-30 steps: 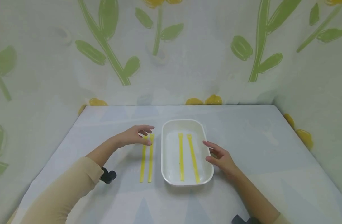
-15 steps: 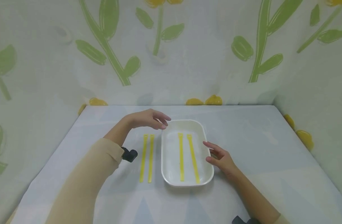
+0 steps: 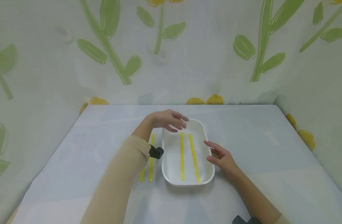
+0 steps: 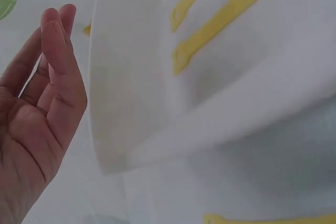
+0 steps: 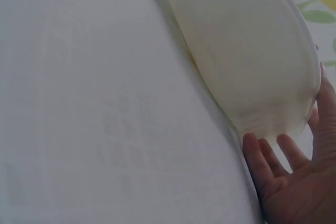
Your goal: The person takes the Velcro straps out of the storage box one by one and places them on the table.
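A white oblong tray (image 3: pixel 171 158) with rounded corners stands mid-table. Two flat yellow strips (image 3: pixel 182 158) lie lengthwise inside it, the right one slanted; the left wrist view shows a slot in the widened end of each strip (image 4: pixel 226 17). Over the tray's far left corner hangs my left hand (image 3: pixel 169 120), fingers loosely bent and holding nothing. My right hand (image 3: pixel 222 158) touches the tray's right side, fingertips against the outer wall (image 5: pixel 241 61) and thumb by the rim. Left of the tray lie two more yellow strips (image 3: pixel 151 171), partly hidden behind the left forearm.
A pale cloth with faint triangles covers the table (image 3: pixel 260 143). Behind and at both sides rise cloth walls (image 3: pixel 199 62) printed with green leaves and yellow flowers. Dark wrist devices (image 3: pixel 156 152) sit on both arms.
My left hand has moved right and away from me, from above the loose strips to over the tray's far end. The right hand, tray and strips have stayed in place.
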`<state>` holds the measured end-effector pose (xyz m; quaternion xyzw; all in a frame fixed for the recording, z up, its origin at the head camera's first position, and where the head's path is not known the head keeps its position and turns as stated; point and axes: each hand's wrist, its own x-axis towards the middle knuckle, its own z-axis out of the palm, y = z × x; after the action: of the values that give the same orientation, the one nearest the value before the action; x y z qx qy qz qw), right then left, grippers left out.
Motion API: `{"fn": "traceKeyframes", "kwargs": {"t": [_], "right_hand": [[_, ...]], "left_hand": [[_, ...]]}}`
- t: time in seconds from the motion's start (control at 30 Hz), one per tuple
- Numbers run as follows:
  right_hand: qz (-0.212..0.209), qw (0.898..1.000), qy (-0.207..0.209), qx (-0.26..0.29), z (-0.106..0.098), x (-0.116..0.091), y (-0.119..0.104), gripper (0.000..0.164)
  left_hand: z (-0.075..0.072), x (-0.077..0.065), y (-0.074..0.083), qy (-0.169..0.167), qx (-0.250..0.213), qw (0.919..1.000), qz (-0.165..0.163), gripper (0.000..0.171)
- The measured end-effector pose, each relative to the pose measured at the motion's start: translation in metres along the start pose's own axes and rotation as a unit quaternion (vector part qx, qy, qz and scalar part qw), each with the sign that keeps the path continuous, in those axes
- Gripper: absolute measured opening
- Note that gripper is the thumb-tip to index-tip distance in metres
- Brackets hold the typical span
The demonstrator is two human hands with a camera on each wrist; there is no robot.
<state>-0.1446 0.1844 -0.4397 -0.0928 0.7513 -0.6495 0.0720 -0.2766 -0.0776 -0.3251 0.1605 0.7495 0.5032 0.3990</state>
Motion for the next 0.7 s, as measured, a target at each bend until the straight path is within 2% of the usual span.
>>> {"fn": "traceKeyframes", "kwargs": {"t": [0.07, 0.17, 0.27, 0.33, 0.43, 0.57, 0.7], "right_hand": [[0.000, 1.000, 0.000, -0.004, 0.000, 0.000, 0.000, 0.054], [0.001, 1.000, 0.002, -0.006, -0.002, 0.000, 0.001, 0.053], [0.001, 1.000, 0.002, -0.004, -0.002, 0.000, 0.000, 0.052], [-0.004, 1.000, 0.000, -0.001, -0.003, 0.000, -0.001, 0.052], [-0.006, 1.000, -0.002, -0.003, -0.002, 0.000, -0.002, 0.054], [-0.008, 1.000, -0.002, -0.005, -0.002, 0.000, -0.002, 0.053], [-0.019, 1.000, -0.007, 0.004, -0.003, 0.001, 0.001, 0.051]], "left_hand": [[0.005, 0.007, -0.002, 0.015, -0.024, 0.9995, -0.015, 0.052], [0.014, 0.017, -0.005, 0.061, -0.063, 0.9947, -0.053, 0.047], [0.024, 0.025, -0.008, 0.128, -0.103, 0.9820, -0.094, 0.045], [0.031, 0.030, -0.011, 0.164, -0.124, 0.9726, -0.110, 0.046], [0.042, 0.036, -0.017, 0.205, -0.101, 0.9672, -0.111, 0.051], [0.056, 0.043, -0.025, 0.246, -0.021, 0.9628, -0.111, 0.053], [0.066, 0.048, -0.033, 0.275, 0.028, 0.9563, -0.096, 0.049]]}}
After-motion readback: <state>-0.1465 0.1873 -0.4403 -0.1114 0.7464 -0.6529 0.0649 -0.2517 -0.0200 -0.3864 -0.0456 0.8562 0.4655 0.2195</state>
